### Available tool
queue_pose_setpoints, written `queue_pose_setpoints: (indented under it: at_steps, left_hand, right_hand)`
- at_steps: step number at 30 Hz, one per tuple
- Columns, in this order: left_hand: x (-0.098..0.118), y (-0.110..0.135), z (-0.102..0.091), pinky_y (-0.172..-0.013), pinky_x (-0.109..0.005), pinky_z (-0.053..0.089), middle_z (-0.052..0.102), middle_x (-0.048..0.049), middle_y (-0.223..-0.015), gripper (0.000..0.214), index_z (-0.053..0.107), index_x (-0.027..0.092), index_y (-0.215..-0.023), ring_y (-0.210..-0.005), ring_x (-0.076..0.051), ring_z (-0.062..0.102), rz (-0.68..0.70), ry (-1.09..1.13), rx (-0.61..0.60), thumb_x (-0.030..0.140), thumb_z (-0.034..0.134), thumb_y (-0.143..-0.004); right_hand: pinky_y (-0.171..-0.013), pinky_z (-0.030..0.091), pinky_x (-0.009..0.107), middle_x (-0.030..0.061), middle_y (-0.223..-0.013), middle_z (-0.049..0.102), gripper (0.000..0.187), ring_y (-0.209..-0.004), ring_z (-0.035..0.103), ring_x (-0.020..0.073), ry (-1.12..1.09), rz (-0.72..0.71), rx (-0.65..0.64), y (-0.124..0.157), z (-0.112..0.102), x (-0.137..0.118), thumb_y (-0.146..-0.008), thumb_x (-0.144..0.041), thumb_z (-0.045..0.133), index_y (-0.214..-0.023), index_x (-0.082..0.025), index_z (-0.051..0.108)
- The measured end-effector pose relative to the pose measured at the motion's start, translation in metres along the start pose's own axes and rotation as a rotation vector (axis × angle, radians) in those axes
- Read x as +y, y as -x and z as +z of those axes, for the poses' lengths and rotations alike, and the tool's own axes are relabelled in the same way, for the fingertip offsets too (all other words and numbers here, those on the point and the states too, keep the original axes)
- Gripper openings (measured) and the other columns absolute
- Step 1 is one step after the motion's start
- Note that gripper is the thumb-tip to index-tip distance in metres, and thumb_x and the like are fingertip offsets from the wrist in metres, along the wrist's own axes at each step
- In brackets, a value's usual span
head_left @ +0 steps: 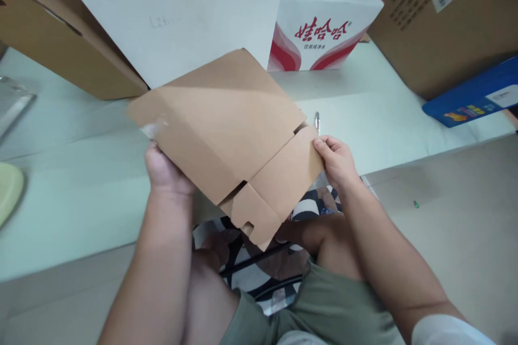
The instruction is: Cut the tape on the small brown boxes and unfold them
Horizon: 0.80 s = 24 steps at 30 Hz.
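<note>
A flat, unfolded brown cardboard box blank (226, 129) is held tilted above my knees. My left hand (164, 170) grips its lower left side from underneath, most fingers hidden behind the card. On the right, my right hand (335, 161) pinches the edge of a side panel, fingers curled on it. A small tabbed flap (253, 218) hangs at the bottom toward my lap. A strip of clear tape (151, 128) sticks off the left corner.
A large white carton (174, 16) and a red-and-white printed carton (324, 27) stand behind. Brown cartons sit at the far left (60, 38) and right (445, 16). A blue box (473, 97) lies right. A thin metal tool (317, 120) lies on the pale green surface.
</note>
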<state>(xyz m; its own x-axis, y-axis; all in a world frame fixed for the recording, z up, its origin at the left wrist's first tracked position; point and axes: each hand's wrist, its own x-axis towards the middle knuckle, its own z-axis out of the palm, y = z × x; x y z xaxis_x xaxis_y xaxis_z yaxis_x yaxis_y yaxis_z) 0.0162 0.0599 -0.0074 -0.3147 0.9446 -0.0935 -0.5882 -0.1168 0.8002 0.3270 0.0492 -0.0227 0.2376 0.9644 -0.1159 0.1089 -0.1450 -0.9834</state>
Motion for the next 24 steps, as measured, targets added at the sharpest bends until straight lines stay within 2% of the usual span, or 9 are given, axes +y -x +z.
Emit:
queue_pose_setpoints:
  at_steps: [4,8,10,13,15,19,22,24]
  left_hand:
    - [0.004,0.007,0.007,-0.103,-0.035,0.057,0.078,-0.0034,-0.088,0.025,0.068,0.021,-0.086,-0.105,-0.025,0.073,0.094,0.106,0.039,0.045,0.062,-0.08]
    - [0.005,0.013,0.008,-0.102,-0.043,0.058,0.079,-0.0062,-0.099,0.033,0.066,0.023,-0.086,-0.12,-0.032,0.069,-0.016,0.119,-0.104,0.054,0.062,-0.076]
    - [0.004,0.012,0.007,-0.102,-0.045,0.059,0.08,-0.006,-0.103,0.033,0.067,0.023,-0.085,-0.121,-0.034,0.068,-0.054,0.099,-0.131,0.052,0.072,-0.072]
    - [-0.003,0.006,0.004,-0.099,-0.043,0.062,0.08,-0.0036,-0.103,0.031,0.07,0.024,-0.087,-0.115,-0.03,0.072,-0.062,-0.004,-0.02,0.037,0.087,-0.064]
    - [-0.009,0.0,-0.001,-0.099,-0.04,0.062,0.08,-0.0042,-0.104,0.027,0.07,0.025,-0.087,-0.116,-0.028,0.072,-0.048,-0.02,0.045,0.035,0.086,-0.067]
    - [-0.018,-0.008,-0.008,-0.104,-0.038,0.059,0.079,-0.0062,-0.112,0.022,0.069,0.024,-0.089,-0.128,-0.026,0.067,-0.009,-0.001,0.059,0.039,0.081,-0.077]
    - [-0.018,-0.005,-0.003,-0.105,-0.04,0.059,0.079,-0.0052,-0.116,0.028,0.07,0.025,-0.093,-0.129,-0.028,0.067,-0.074,-0.014,0.025,0.04,0.084,-0.075]
    - [-0.016,-0.001,0.004,-0.103,-0.042,0.06,0.078,-0.0048,-0.117,0.029,0.07,0.025,-0.095,-0.129,-0.029,0.066,-0.1,0.031,-0.027,0.043,0.081,-0.075]
  right_hand:
    - [-0.057,0.04,0.027,-0.0025,-0.07,0.061,0.049,-0.062,0.05,0.0129,-0.017,-0.025,0.058,0.0,0.006,0.0,-0.065,-0.064,0.083,-0.081,-0.022,0.063]
    - [-0.057,0.041,0.026,-0.0038,-0.071,0.062,0.048,-0.062,0.05,0.0115,-0.063,-0.051,0.142,0.0,0.007,0.001,-0.065,-0.061,0.085,-0.083,-0.021,0.064]
    - [-0.057,0.043,0.025,-0.0037,-0.073,0.063,0.05,-0.064,0.053,0.0114,-0.101,-0.055,0.164,-0.001,0.006,0.001,-0.062,-0.06,0.087,-0.084,-0.021,0.063]
    - [-0.057,0.047,0.025,-0.0036,-0.077,0.065,0.056,-0.065,0.057,0.0116,-0.208,-0.075,0.179,-0.003,0.006,-0.002,-0.06,-0.065,0.086,-0.087,-0.023,0.059]
    - [-0.051,0.045,0.025,-0.0052,-0.072,0.063,0.061,-0.057,0.054,0.0108,-0.296,-0.067,0.116,-0.002,0.007,-0.003,-0.06,-0.071,0.082,-0.089,-0.025,0.057]
    - [-0.037,0.034,0.023,-0.0071,-0.056,0.056,0.061,-0.043,0.047,0.0089,-0.275,0.033,-0.149,0.01,0.017,-0.004,-0.056,-0.071,0.086,-0.084,-0.025,0.057]
    - [-0.033,0.032,0.023,-0.0046,-0.057,0.06,0.058,-0.038,0.042,0.0068,-0.256,0.075,-0.198,0.018,0.027,-0.007,-0.057,-0.068,0.089,-0.079,-0.023,0.06]
    - [-0.03,0.029,0.022,-0.0063,-0.054,0.056,0.056,-0.035,0.034,0.0047,-0.305,0.101,-0.182,0.02,0.026,-0.01,-0.058,-0.065,0.089,-0.076,-0.023,0.057]
